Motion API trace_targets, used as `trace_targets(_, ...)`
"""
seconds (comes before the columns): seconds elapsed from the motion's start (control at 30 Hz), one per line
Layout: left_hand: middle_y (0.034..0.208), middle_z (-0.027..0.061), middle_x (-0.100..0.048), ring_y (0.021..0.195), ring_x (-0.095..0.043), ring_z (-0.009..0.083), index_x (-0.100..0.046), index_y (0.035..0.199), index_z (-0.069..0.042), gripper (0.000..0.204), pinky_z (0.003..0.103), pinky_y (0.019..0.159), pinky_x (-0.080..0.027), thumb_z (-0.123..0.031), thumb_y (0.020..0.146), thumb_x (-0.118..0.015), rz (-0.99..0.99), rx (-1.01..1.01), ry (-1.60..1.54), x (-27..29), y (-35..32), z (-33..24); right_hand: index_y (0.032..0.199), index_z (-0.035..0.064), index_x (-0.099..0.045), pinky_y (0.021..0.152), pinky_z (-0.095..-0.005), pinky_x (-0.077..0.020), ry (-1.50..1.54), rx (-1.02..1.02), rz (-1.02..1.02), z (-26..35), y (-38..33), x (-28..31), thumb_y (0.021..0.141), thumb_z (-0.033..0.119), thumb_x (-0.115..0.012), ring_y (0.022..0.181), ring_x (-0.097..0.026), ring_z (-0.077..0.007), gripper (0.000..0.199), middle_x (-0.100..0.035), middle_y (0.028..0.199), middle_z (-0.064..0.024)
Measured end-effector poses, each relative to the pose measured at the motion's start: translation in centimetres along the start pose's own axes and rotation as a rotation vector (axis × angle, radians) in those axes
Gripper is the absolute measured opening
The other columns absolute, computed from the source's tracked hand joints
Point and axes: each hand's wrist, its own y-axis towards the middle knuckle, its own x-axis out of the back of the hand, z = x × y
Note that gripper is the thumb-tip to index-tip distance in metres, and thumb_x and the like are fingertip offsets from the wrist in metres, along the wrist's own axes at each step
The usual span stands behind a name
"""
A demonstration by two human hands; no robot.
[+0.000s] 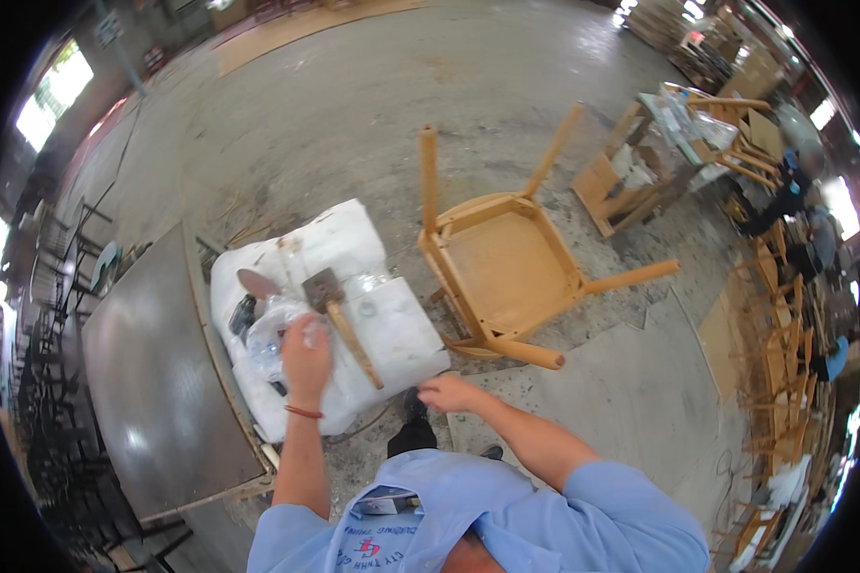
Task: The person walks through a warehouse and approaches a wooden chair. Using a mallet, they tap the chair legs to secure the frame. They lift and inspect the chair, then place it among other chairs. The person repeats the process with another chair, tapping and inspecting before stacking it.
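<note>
On white padding point(392, 329) beside tabletop point(153, 363) | left hand point(306, 358) closing its grip on plastic bag point(272, 329) | right hand point(449, 392) hanging open, empty | risk: bag tugging hammer point(339, 320) off toward upturned chair point(506, 267).

Clear plastic bag point(275, 329) on white bundle point(354, 315), under left hand point(306, 361); white-blue pocket card point(389, 499)

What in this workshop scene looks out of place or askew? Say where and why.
The wooden chair right of the white bundle is overturned, its legs pointing up and outward. A mallet lies slanted on the bundle.
</note>
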Motion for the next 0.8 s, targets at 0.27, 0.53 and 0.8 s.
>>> trace_targets(0.27, 0.123, 0.0105, -0.058, 0.114, -0.056, 0.0248, -0.055, 0.121, -0.010, 0.048, 0.035, 0.096, -0.045, -0.020, 0.078, -0.075, 1.002, -0.536, -0.212, -21.5, -7.7, -11.8, 0.081, -0.0010, -0.062, 0.049, -0.0337, -0.0466, 0.358, -0.592, -0.639, -22.5, -24.3, -4.1, 0.083, 0.023, -0.056, 0.056, -0.057, -0.0195, 0.025, -0.059, 0.069, -0.0100)
trace_targets(0.53, 0.095, 0.0101, -0.065, 0.087, -0.063, 0.0228, -0.062, 0.105, -0.008, 0.033, 0.034, 0.080, -0.050, -0.021, 0.077, -0.074, 1.449, -0.560, -0.102, -28.0, -6.1, -15.0, 0.091, 0.0074, -0.068, 0.074, -0.0450, -0.0501, -0.258, -0.816, -0.312, -22.6, -39.4, -32.9, 0.073, 0.027, -0.059, 0.087, -0.064, -0.0342, 0.028, -0.068, 0.090, -0.0149)
trace_targets(0.8, 0.077, 0.0111, -0.065, 0.069, -0.063, 0.0186, -0.064, 0.095, 0.003, 0.031, 0.034, 0.065, -0.050, -0.019, 0.074, -0.069, 1.116, -0.342, -0.487, -33.6, -6.7, -30.0, 0.104, 0.0054, -0.069, 0.079, -0.0385, -0.0501, 0.457, -0.779, -0.835, -13.6, -31.2, -37.8, 0.088, 0.035, -0.054, 0.089, -0.065, -0.0282, 0.037, -0.068, 0.094, -0.0167)
